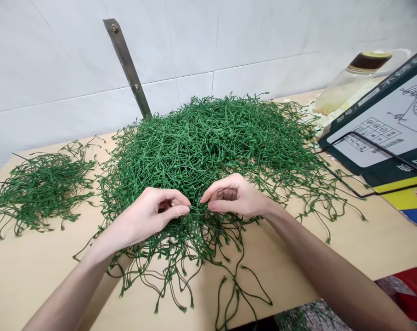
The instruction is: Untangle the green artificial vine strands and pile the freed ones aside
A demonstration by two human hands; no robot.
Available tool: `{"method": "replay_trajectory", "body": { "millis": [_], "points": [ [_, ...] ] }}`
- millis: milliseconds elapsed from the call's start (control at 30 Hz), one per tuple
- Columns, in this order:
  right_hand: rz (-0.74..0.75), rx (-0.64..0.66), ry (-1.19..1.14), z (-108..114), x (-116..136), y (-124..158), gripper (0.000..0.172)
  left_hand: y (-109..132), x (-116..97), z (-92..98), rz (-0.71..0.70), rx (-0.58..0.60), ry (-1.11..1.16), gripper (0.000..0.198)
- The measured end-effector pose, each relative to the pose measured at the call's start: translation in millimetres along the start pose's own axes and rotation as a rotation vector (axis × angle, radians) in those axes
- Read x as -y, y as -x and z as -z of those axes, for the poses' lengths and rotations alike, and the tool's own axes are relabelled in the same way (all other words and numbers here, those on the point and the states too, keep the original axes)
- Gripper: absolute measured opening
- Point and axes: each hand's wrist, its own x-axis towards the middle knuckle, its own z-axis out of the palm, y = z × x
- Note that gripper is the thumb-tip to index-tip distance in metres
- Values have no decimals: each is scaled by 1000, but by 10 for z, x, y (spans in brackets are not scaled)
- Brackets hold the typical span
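A big tangled heap of thin green plastic stems [211,142] covers the middle of a pale wooden table [29,271]. My left hand [149,214] and my right hand [234,195] meet at the heap's near edge. Each hand is closed in a pinch, thumb against forefinger, on one green stem [195,207] that runs between the two fingertips. Loose stem ends trail from under my hands toward the table's front edge. Further left, a smaller, flatter pile of the same green stems [39,188] lies apart from the heap.
A dark cardboard box with white line drawings [384,124] leans at the right, coloured packaging [408,197] below it. Behind stands a clear jar with a dark lid [353,78] beside pale scraps. A metal strip [127,64] slants up the white tiled wall.
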Motion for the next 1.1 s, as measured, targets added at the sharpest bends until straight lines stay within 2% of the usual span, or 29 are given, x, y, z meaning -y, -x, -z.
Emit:
{"method": "replay_trajectory", "body": {
  "millis": [200,500,733,933,1100],
  "points": [
    [-95,84,-44,-12,-16,-3,25,-11,-101,-132,-74,-79,-36,28],
    [-1,69,54,-158,-28,-29,28,-37,-107,-184,-107,-122,-67,35],
    [-40,96,-95,-191,-61,-32,28,-35,-133,-203,-170,-149,-87,29],
    [-100,129,-197,-190,-68,-41,23,-27,-123,-172,-154,-44,-62,31],
    [-65,210,-297,-173,-62,-30,22,5,-116,-94,-193,86,28,20]
  ]
}}
